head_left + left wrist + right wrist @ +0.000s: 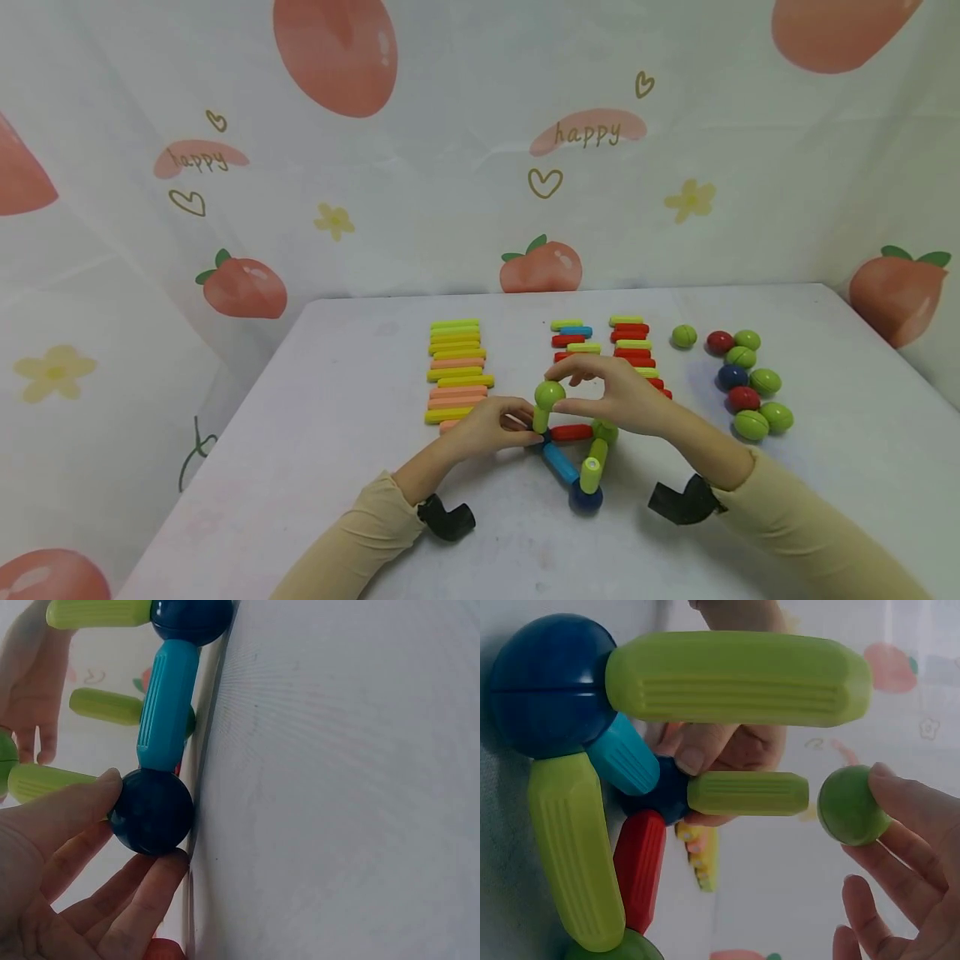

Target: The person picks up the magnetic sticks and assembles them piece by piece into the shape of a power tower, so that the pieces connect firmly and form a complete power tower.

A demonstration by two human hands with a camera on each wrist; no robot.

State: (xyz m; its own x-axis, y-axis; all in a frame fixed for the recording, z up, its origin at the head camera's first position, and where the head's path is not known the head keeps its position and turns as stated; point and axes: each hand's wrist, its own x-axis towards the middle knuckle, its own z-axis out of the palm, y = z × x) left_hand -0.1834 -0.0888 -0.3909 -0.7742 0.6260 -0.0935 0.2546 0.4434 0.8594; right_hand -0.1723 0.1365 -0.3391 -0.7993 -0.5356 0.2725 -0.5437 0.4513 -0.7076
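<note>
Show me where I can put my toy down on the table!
The biggest bare patch of table lies left of the yellow and orange rods. Another is right of the loose balls. The middle is crowded: the left hand pinches a dark blue ball on the frame, the right hand holds a green ball, and red and lime rods lie behind.
</note>
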